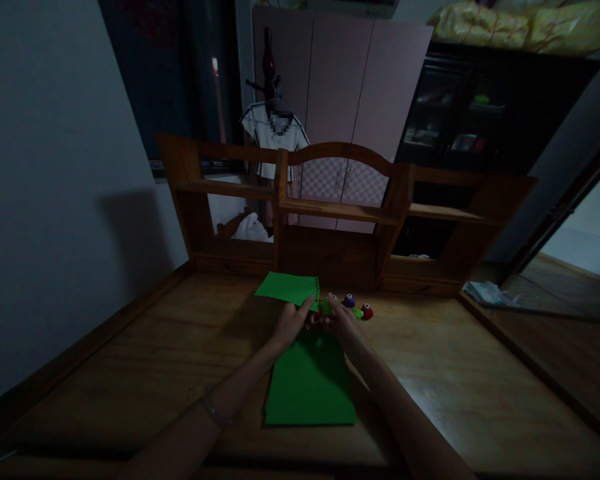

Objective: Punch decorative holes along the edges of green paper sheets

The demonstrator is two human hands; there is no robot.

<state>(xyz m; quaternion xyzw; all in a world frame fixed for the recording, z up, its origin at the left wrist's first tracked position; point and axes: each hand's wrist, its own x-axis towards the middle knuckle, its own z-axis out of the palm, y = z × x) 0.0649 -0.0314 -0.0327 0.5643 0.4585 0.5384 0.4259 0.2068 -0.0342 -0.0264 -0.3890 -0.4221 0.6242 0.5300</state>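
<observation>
My left hand (289, 325) is closed, its thumb pressed on the corner of a small sheet of green paper (286, 287). That sheet is raised over the table and has a row of small dark marks or holes along its right edge. My right hand (345, 327) is closed round a small bright green gadget (325, 307) at the paper's edge; its exact kind is unclear. Just beyond the right hand sit a purple piece (349, 301) and a red piece (367, 311), both with white round tops. Below both hands lies a larger green sheet (310, 390).
The wooden table (180, 347) has an open shelf unit (340, 208) along its back. At its right edge lies a plastic packet (487, 293). Behind stand a pink wardrobe (337, 80), a dark cabinet (500, 113) and a shirt (279, 137) on a coat stand.
</observation>
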